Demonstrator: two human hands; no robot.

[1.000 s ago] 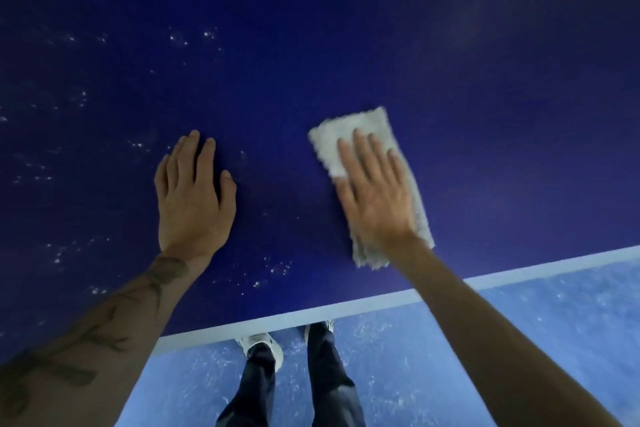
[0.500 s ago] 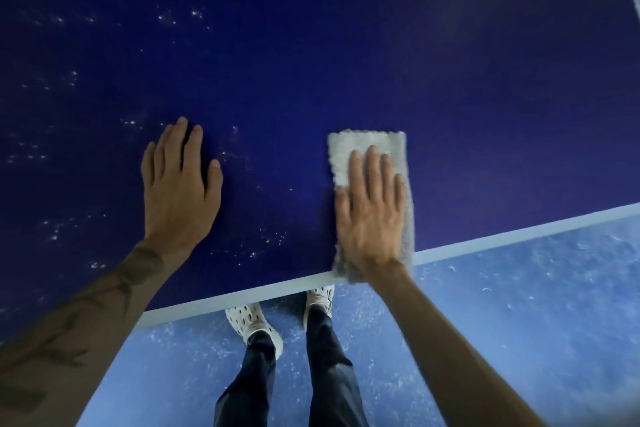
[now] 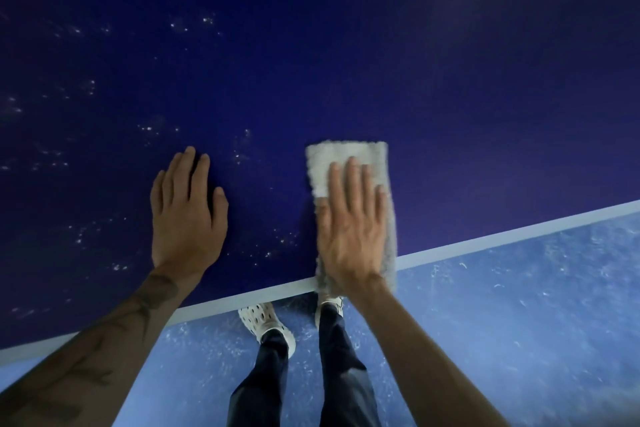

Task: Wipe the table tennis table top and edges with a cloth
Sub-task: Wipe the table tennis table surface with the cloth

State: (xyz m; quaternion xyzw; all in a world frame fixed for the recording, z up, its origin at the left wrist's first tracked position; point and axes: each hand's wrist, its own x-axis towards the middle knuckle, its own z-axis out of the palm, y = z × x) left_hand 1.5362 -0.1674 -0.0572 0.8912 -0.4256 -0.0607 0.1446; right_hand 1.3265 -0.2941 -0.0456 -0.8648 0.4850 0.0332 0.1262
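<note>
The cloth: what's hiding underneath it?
The table top and its white edge line, though that patch is hidden. The right hand presses flat on the cloth.

My left hand (image 3: 187, 215) lies flat, palm down, fingers straight and close together, thumb out to the side, with my tattooed left forearm (image 3: 104, 340) reaching in from the lower left. My right hand (image 3: 349, 232) is flat too, palm down, fingers straight and slightly spread, with my right forearm (image 3: 419, 343) coming up from the lower right.
</note>
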